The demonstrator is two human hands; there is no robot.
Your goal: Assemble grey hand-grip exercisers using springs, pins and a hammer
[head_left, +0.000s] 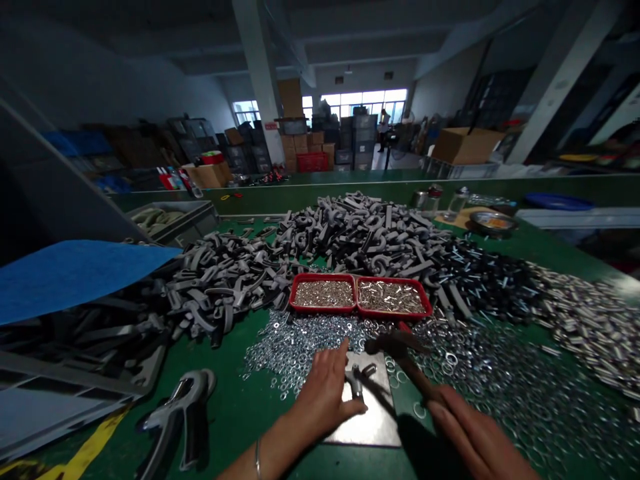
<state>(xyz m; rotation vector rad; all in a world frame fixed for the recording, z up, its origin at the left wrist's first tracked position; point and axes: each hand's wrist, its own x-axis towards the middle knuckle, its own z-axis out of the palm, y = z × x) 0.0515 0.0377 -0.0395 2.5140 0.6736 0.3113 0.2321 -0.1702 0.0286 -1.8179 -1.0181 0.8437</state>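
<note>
Left hand [325, 383], lower middle of the frame, over a metal plate [373, 428] on the green desk [240, 417]. Small metal part [356, 385] sits on the plate, just right of the left palm, between index finger and thumb. Index points up-frame past the part's upper end; thumb reaches to its lower end. Those two fingers are spread; cannot tell whether they pinch the part or only rest beside it.

Right hand [463, 427], lower right, fingers closed round the handle of a hammer [419, 379]. Hammer head is up-left of that hand, near the plate's upper right corner, to the right of and above the part in frame; its shadow falls across the plate.

Loose washers [293, 347] spread above and left of the plate, larger rings [505, 383] to the right. Two red trays [323, 309] of tiny metal pieces, centre. Grey handles [360, 230] heaped behind. Black pieces [480, 280] and silver cylinders [590, 327] at right. Grey clamp [170, 415] lower left.
</note>
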